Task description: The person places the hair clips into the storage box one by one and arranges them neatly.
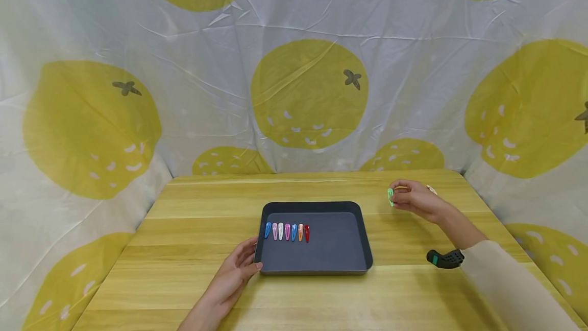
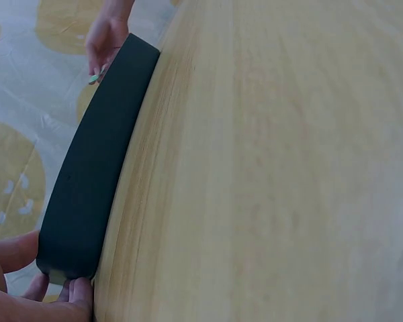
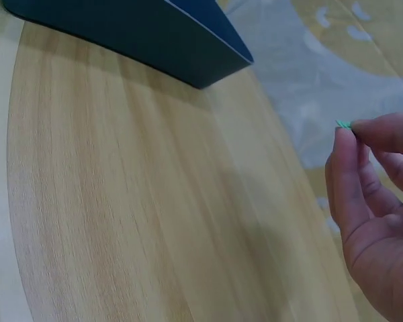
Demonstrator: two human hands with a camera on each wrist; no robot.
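A dark grey baking tray (image 1: 335, 244) lies on the wooden table, its near left corner held between the thumb and fingers of my left hand (image 1: 235, 274). In the left wrist view, those fingers (image 2: 77, 298) are against the end of the tray (image 2: 97, 161). Several snap hair clips (image 1: 287, 232) in blue, pink, white, orange and red stand in a row in the tray's left half. Right of the tray and above the table, my right hand (image 1: 415, 199) pinches a green hair clip (image 1: 391, 197) between thumb and fingertips; the right wrist view shows this clip (image 3: 343, 124) edge-on.
The wooden table (image 1: 197, 229) runs back to a white curtain (image 1: 202, 91) printed with yellow lemons, which also hangs at both sides. A black strap with holes (image 1: 445, 259) shows at the right sleeve (image 1: 510, 280). The tray's raised walls surround the clips.
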